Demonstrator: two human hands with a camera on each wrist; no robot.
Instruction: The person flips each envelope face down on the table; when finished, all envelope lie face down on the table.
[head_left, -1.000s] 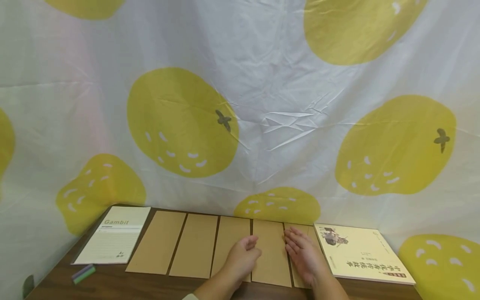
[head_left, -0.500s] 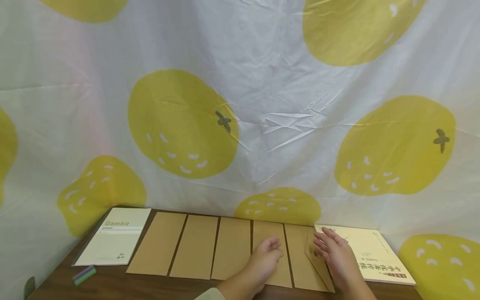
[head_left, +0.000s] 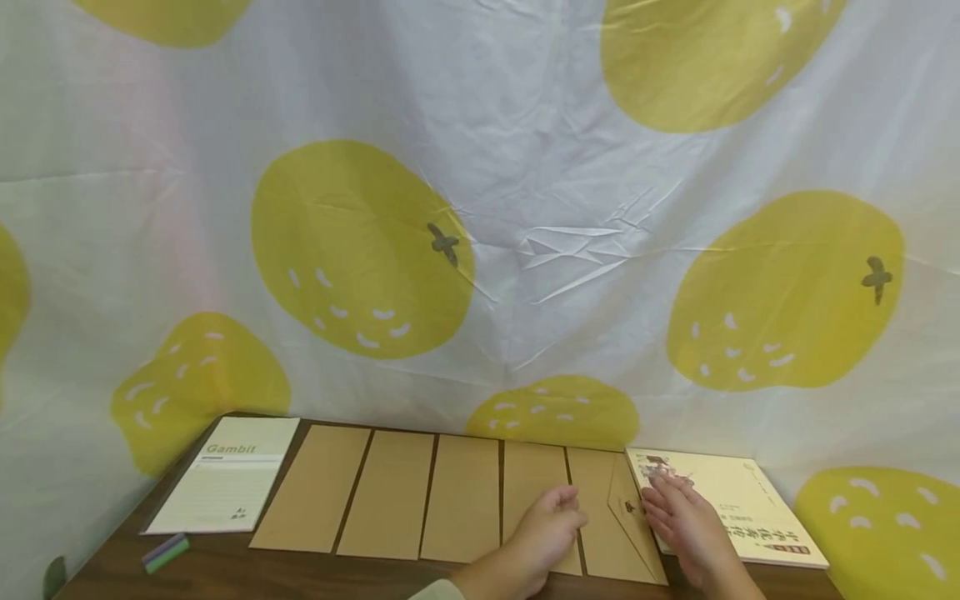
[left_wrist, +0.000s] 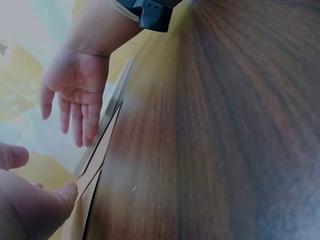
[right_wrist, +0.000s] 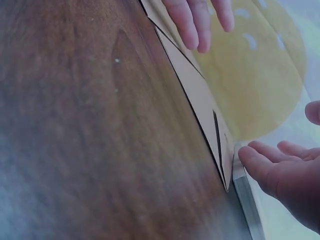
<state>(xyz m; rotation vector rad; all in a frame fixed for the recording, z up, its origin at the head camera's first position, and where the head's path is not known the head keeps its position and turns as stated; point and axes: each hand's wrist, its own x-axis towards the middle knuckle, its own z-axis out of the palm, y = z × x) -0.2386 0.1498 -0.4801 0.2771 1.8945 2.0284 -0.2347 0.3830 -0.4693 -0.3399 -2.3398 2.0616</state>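
Several flat brown kraft envelopes (head_left: 461, 500) lie side by side in a row on the dark wooden table. The rightmost envelope (head_left: 603, 512) shows a flap with a small dark mark along its right side. My left hand (head_left: 546, 533) is over the right part of the row, its fingers loosely bent and holding nothing. Beside that flap, my right hand (head_left: 690, 533) is held with straight fingers and covers part of the cream book (head_left: 757, 500). In the right wrist view, the right hand's fingertips (right_wrist: 250, 155) are close to the book's edge; contact is unclear.
A white notepad (head_left: 225, 475) marked "Gambit" lies left of the row. In front of it is a small purple and green block (head_left: 165, 552). A white cloth (head_left: 555, 317) with yellow fruit prints hangs behind the table (head_left: 300, 575).
Both hands have moved right along the row. My right hand has gone from over the rightmost envelope to the book's left side, uncovering the envelope's flap.
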